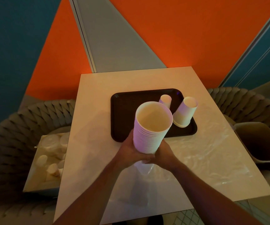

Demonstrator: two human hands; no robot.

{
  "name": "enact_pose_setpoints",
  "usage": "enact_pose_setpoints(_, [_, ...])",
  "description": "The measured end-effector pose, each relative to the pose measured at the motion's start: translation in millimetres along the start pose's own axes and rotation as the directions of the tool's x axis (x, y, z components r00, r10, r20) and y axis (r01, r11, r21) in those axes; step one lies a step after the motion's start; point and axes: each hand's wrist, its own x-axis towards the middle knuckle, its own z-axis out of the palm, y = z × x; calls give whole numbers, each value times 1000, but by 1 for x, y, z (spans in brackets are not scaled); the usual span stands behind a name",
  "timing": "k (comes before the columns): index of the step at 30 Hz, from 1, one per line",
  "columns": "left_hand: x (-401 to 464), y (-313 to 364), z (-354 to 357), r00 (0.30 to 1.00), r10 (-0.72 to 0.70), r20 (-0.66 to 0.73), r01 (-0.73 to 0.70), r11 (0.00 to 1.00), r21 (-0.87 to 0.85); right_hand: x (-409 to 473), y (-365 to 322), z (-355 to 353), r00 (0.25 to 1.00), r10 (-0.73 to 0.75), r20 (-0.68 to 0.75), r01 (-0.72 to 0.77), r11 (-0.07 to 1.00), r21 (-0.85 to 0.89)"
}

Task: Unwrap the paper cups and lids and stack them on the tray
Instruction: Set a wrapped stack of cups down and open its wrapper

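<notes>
**Both hands lift a nested stack of paper cups above the table**

At the centre of the frame, the left hand [128, 147] and the right hand [162, 153] wrap around the base of a tall stack of nested paper cups [150, 127], fingers curled and clamped on its lowest part. The stack is held mouth up, tilted toward the camera, so the inside of the top cup shows and is empty. Its upper half overlaps the near edge of the dark tray [124, 111] in the picture; whether it touches the tray cannot be told.

On the tray, right of centre, a short stack of cups [185, 112] stands upside down, with several rims showing at its base. Just behind it, toward the upper part of the tray, a single smaller cup [165, 100] stands, partly hidden by the held stack.

Clear plastic wrap [200, 158] lies crumpled over the lower right of the white table [92, 98], and a fold of it trails below the hands.

At lower left, an open box [47, 161] holds more wrapped cups or lids; blur and plastic make the contents hard to sort out. At the right edge, a bin [260, 142] is cut off by the frame, its inside dark.
</notes>
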Motion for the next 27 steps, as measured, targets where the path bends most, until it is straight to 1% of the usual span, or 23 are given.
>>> enact_pose_setpoints(3, [1, -3, 5, 996, 62, -68, -64, 998, -20, -1, -5, -6, 991, 82, 108, -81, 997, -9])
enact_pose_setpoints(5, [0, -4, 6, 992, 82, -95, -84, 996, -17, -1, -12, -17, 976, 93, 196, -87, 995, -40])
enact_pose_setpoints(9, [-1, -9, 4, 989, 111, -93, -113, 993, -17, -8, -49, -59, 945, 167, 280, -127, 980, -154])
enact_pose_setpoints(11, [0, -10, 4, 991, 105, -80, -107, 994, -17, -15, -74, -86, 951, 140, 277, -117, 988, -99])
enact_pose_setpoints(14, [-1, -10, 2, 994, 86, -67, -89, 995, -46, -21, -116, -120, 982, 59, 182, -52, 998, -39])
enact_pose_setpoints(15, [-2, -9, 2, 994, 86, -61, -89, 994, -57, -22, -130, -125, 988, 37, 148, -29, 998, -55])
enact_pose_setpoints(17, [0, -9, 3, 995, 79, -55, -83, 994, -68, -22, -153, -129, 992, -19, 122, 38, 986, -159])
enact_pose_setpoints(19, [0, -11, 3, 996, 74, -56, -78, 994, -79, -19, -169, -126, 990, -62, 124, 96, 952, -291])
enact_pose_setpoints(21, [1, -14, 2, 996, 62, -65, -68, 993, -91, -15, -177, -121, 989, -83, 118, 123, 913, -389])
enact_pose_setpoints(23, [1, -17, 2, 996, 59, -68, -65, 993, -96, -12, -181, -119, 991, -83, 103, 121, 887, -446])
enact_pose_setpoints(27, [1, -19, 2, 996, 81, -46, -86, 991, -106, -6, -186, -121, 990, -82, 111, 127, 853, -505])
